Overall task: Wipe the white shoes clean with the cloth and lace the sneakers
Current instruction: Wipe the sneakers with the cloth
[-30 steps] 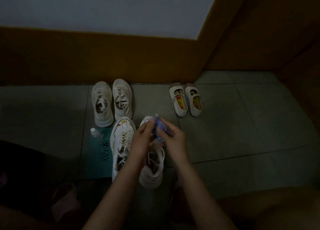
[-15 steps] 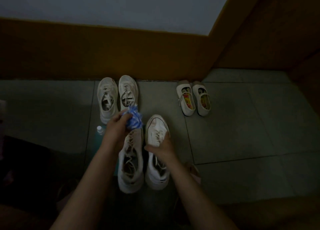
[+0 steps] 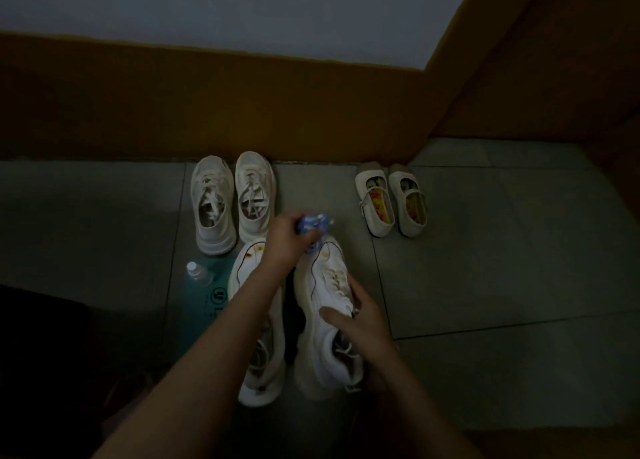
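Two white sneakers lie side by side on the tiled floor in front of me. My right hand grips the right sneaker across its laces and tilts it onto its side. My left hand holds a crumpled blue-and-white cloth against the toe of that sneaker. The left sneaker sits flat, partly hidden under my left forearm, its laces loose.
A second pair of white sneakers stands by the brown skirting. A pair of cream strap shoes stands further right. A small clear bottle lies on a teal mat at the left. A dark object fills the lower left.
My left hand has carried the cloth from above the left sneaker to the right sneaker's toe. My right hand has tipped the right sneaker onto its side.
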### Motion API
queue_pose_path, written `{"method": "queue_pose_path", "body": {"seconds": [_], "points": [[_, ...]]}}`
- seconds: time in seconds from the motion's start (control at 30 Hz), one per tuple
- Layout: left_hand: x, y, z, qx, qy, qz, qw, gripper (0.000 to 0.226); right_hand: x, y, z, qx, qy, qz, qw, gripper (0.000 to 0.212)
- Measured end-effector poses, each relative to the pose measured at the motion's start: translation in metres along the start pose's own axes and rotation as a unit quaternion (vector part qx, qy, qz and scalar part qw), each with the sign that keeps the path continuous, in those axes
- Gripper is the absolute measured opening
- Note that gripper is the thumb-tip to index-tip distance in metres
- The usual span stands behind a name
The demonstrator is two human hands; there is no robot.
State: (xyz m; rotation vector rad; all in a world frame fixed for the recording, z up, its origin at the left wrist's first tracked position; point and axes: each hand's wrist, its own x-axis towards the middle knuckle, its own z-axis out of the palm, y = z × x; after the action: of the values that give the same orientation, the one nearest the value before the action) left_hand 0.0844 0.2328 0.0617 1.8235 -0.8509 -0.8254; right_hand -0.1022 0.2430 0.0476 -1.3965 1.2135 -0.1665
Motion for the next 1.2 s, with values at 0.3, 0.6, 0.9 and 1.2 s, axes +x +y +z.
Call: {"method": "queue_pose_path", "body": {"seconds": [0.3,0.6,0.9,1.2], "points": [[0.013,-0.012,0.024,0.196,-0.109,0.134,0.965,0.026,0.003,0.009,-0.006,0.002,0.024,-0.022,0.999,0.069],[0.003,-0.007,0.009,0.307,-0.179,0.192,0.915,0.025,0.003,0.011,-0.004,0.034,0.038,-0.039,0.998,0.064],[-0.037,-0.021,0.007,0.258,-0.089,0.124,0.954,0.021,0.002,0.014,-0.002,0.056,0.036,-0.040,0.997,0.062],[-0.012,-0.008,-0.010,0.217,-0.046,0.073,0.972,0.018,0.001,0.019,-0.006,0.069,0.032,-0.047,0.996,0.062]]}}
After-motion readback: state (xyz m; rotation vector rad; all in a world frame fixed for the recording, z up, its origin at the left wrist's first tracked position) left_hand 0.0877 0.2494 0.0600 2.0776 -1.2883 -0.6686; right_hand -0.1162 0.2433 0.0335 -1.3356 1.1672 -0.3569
